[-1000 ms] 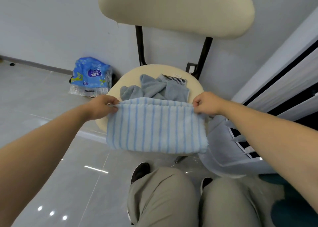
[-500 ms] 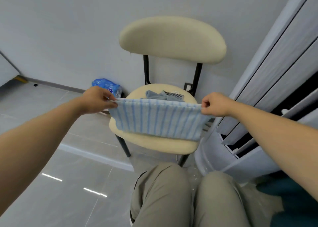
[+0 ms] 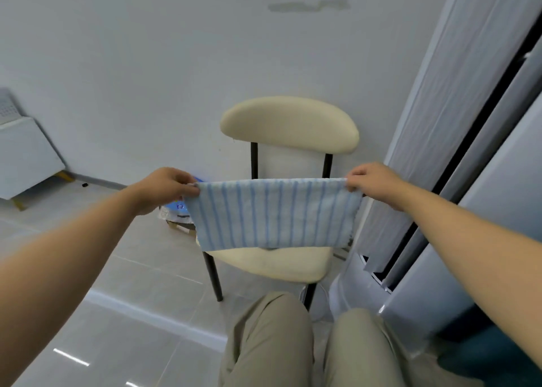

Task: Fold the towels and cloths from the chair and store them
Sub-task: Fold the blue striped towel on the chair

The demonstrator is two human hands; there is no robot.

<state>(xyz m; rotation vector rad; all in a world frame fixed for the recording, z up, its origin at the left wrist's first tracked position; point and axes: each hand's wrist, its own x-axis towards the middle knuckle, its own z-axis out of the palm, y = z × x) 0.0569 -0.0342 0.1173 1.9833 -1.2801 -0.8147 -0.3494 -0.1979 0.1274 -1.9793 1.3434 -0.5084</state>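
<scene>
Since a moment ago both hands have lifted the striped towel higher and stretched it taut, so it now hangs in front of the chair, hiding most of the seat. Its long axis runs level from hand to hand, neither nearer. The left hand pinches the left top corner, the right hand the right.

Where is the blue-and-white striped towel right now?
Centre of the head view: the blue-and-white striped towel hangs stretched between the left hand and right hand, which pinch its top corners, in front of the cream padded chair.
</scene>
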